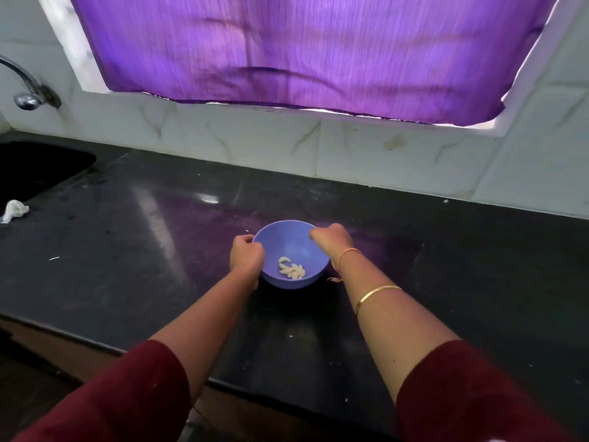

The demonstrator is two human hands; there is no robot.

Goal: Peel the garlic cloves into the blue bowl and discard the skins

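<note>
Blue bowl (pixel 288 242) is mid-surface (pixel 159 250), closer to the near edge than the back edge, tilted w/ its opening toward the camera; can't tell if it's lifted off. Inside, at the low near side: a small heap of pale peeled garlic cloves (pixel 291 270). Left grip (pixel 247 253) is curled round the bowl's left rim. Right grip (pixel 333 237), fingers bent, holds the right rim. Dark red sleeves (pixel 127 393) on both arms, gold bangle (pixel 377 293) on the right forearm. Sink (pixel 32 173) at the far-left corner, w/ a crumpled white wad (pixel 14 210) by the left edge. A few white flecks (pixel 54 258) are scattered on the surface.
</note>
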